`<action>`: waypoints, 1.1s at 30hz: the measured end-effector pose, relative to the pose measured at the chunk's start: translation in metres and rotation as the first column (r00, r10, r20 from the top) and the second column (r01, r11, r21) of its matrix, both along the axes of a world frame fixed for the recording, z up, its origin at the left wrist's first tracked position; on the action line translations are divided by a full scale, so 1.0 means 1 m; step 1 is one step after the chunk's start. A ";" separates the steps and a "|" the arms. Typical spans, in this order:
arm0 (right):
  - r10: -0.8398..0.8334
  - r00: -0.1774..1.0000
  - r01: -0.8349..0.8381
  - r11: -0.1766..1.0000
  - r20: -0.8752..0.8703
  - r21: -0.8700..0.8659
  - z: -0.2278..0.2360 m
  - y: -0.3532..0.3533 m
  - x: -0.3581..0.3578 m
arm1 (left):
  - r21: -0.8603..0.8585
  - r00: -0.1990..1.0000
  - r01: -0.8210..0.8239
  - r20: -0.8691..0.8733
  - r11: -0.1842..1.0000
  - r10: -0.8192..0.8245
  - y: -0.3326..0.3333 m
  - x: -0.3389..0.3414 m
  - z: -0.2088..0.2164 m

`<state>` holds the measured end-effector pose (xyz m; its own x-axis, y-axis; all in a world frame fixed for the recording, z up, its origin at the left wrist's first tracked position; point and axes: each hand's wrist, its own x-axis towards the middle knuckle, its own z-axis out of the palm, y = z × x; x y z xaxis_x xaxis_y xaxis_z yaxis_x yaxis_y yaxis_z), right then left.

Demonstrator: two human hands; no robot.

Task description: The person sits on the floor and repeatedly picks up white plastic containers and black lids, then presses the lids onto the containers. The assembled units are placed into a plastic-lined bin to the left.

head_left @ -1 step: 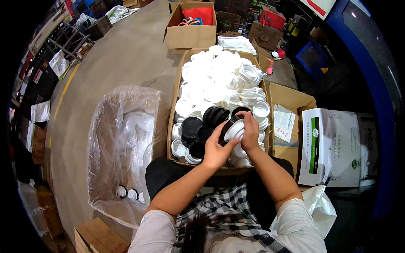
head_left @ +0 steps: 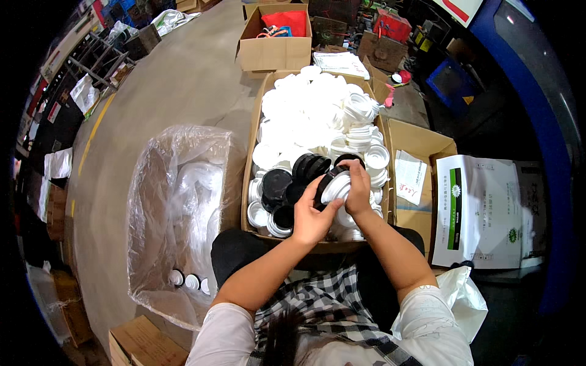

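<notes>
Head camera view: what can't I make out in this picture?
All in the head view:
Black cap: its back, hidden by its own front, the white cap and the fingers of the left hand and right hand.
White caps at the pile's far end: outlines washed out by glare.
Large box's floor: buried under caps.
Blue item in the far carton: too small to identify.

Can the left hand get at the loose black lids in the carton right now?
Likely yes: the black lids lie exposed close beside the left hand, though its grip on the black-and-white lid leaves it occupied.
</notes>
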<state>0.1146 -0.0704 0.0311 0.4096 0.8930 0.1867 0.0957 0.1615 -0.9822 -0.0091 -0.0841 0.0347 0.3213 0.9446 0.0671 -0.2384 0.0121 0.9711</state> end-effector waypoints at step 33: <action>0.004 0.999 0.008 0.966 0.046 -0.257 -0.046 -0.025 0.047 | -0.627 0.721 -0.693 -0.600 0.356 0.347 -0.110 -0.421 -0.371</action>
